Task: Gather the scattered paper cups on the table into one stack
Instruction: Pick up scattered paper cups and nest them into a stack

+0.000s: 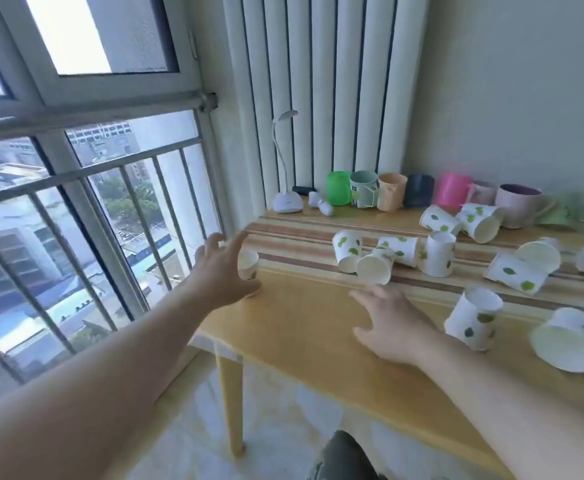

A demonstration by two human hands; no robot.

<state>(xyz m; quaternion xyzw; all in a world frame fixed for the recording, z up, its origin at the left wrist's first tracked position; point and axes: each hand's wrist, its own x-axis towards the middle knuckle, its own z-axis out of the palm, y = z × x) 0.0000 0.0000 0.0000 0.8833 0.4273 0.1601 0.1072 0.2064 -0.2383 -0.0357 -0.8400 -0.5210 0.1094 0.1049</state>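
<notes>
Several white paper cups with green leaf prints lie scattered over the wooden table [301,327]. One paper cup [247,263] stands upright near the table's left edge. My left hand [223,268] is spread around it, fingers apart, thumb low at its base; contact is unclear. My right hand [392,323] hovers open above the bare table front, palm down. Just beyond it a cluster of cups [375,256] stands and lies on the striped cloth [290,237]. More cups [474,320] lie tipped at the right.
A row of coloured plastic mugs [392,192] lines the back edge by the wall. A white desk lamp [287,202] stands at the back left. A barred window runs along the left. The table's left edge drops to the tiled floor.
</notes>
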